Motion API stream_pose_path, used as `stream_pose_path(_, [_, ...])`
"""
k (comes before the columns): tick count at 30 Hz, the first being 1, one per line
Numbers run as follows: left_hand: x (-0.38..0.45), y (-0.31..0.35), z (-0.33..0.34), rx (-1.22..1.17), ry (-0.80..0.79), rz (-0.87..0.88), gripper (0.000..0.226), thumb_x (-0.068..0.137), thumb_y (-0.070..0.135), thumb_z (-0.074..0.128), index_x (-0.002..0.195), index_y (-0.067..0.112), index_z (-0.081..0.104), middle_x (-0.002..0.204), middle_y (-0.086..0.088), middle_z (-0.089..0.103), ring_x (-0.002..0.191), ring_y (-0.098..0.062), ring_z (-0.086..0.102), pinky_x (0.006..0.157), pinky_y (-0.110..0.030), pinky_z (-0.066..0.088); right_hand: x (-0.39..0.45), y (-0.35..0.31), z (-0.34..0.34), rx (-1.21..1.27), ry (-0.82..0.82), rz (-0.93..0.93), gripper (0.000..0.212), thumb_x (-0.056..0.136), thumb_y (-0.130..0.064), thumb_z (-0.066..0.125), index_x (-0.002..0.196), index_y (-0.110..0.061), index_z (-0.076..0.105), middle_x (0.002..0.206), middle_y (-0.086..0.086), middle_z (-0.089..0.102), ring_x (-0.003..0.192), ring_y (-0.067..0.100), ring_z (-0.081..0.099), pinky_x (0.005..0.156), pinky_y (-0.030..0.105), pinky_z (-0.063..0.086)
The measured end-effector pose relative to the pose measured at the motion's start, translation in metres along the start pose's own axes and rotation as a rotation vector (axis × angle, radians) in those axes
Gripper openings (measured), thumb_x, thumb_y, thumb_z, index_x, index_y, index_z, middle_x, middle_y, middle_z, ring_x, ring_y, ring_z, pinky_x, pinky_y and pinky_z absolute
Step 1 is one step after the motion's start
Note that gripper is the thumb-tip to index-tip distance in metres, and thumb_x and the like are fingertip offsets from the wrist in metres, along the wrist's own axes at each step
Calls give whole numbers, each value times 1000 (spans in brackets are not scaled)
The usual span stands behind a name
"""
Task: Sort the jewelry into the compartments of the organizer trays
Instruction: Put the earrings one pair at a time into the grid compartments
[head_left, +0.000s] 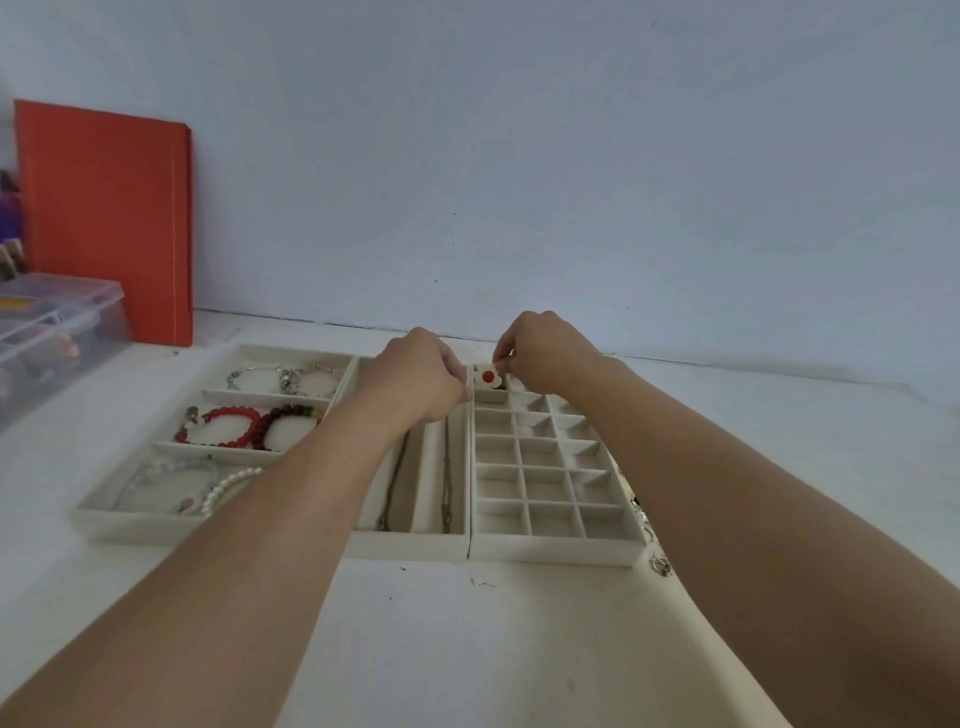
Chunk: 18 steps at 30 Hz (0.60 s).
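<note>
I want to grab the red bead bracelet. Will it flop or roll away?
The red bracelet would probably droop when lifted, since it looks like strung beads. Lying flat in its compartment, it seems unlikely to roll. Its glossy round beads may feel slippery.

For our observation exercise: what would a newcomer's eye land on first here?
Probably the white flower piece with a red centre, pinched by the right hand over the grid tray's far corner. Next, the orange board against the wall, far left, and the red bead bracelets in the left tray.
</note>
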<state>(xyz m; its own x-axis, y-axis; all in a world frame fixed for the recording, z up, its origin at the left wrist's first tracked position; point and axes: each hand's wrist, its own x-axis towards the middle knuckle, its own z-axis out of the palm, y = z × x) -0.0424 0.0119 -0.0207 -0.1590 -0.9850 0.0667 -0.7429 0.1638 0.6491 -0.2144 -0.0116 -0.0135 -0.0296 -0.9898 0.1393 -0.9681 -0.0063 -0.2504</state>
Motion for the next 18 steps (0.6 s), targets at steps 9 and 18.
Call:
stream_pose_path(9, [5,-4,2,-6,-47,-19,16,77,29,85,89,26,74,100,6,69,100,-17,65,92,-31,53,15,1,2,-26,-136,-50,8,90,-20,74,96,-22,79,90,-1,76,67,11,62,70,27,53])
stream_pose_path(18, [7,-5,4,9,-53,-2,15,78,31,85,88,27,73,105,3,71,102,-18,65,93,-33,53,19,1,1,-1,-150,-60,1,89,-19,74,91,-19,74,90,7,75,57,24,64,58,29,53])
